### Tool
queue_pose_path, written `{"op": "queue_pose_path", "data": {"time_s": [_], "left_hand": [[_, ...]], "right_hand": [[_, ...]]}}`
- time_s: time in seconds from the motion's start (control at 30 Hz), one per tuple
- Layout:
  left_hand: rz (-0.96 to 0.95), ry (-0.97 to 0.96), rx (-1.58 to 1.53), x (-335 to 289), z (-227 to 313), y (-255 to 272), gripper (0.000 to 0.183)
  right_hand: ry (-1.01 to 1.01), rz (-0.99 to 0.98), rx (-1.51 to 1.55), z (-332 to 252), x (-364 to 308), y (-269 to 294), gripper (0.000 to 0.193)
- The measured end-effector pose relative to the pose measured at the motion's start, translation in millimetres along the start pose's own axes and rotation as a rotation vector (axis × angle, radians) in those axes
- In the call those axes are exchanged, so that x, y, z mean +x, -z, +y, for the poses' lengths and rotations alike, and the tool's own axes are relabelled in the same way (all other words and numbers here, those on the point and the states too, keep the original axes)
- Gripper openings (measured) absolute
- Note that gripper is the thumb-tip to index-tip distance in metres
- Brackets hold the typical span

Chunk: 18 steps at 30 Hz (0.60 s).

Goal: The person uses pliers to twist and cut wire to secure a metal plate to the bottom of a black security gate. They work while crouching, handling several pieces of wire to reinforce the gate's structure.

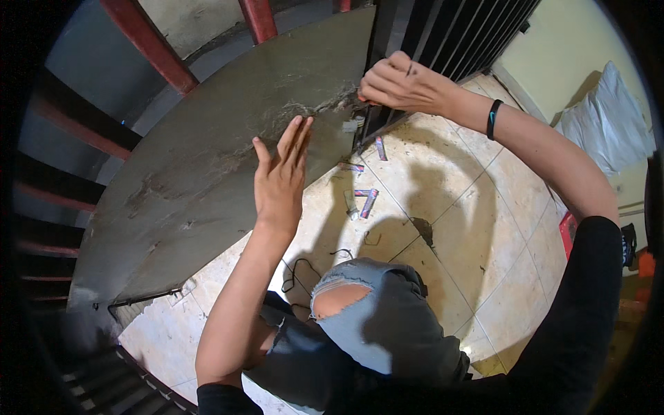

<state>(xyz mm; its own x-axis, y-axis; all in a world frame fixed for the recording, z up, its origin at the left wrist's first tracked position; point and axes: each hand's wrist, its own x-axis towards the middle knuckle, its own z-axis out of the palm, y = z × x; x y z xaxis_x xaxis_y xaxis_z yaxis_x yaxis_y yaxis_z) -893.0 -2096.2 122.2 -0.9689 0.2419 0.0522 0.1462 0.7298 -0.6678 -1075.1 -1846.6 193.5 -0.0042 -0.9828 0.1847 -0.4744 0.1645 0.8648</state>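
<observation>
A dull grey panel (207,138) with a smeared, scratched surface stands before me. Across it runs a rough line of stringy, fibrous residue (325,107). My left hand (280,169) is open, fingers stretched upward, with the fingertips at the lower edge of that residue. Whether they press on the panel I cannot tell. My right hand (394,83) is closed at the panel's right edge, beside the black bars (429,41). Its fingers are curled together, and a small reddish bit shows at the fingertips; what they hold is hidden. Just below is a small pale piece (351,126) at the panel's edge.
Small colourful packets (369,204) lie scattered on the tiled floor (449,270), near a dark patch of debris (423,230). A black cord (294,273) lies near my knee (342,301). Red bars (155,45) stand behind the panel, and a white sack (605,124) leans at the right wall.
</observation>
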Motion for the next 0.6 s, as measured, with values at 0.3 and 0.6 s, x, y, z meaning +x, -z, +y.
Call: {"op": "queue_pose_path", "data": {"time_s": [0.3,0.6], "left_hand": [[0.000,0.013,-0.029,3,1,4,0.079],[0.004,0.033,-0.056,0,2,-1,0.081]], "right_hand": [[-1.097,-0.500,0.979,-104,-40,21,0.035],[-1.473,-0.891,2.169,-80,-15,29,0.045]]}}
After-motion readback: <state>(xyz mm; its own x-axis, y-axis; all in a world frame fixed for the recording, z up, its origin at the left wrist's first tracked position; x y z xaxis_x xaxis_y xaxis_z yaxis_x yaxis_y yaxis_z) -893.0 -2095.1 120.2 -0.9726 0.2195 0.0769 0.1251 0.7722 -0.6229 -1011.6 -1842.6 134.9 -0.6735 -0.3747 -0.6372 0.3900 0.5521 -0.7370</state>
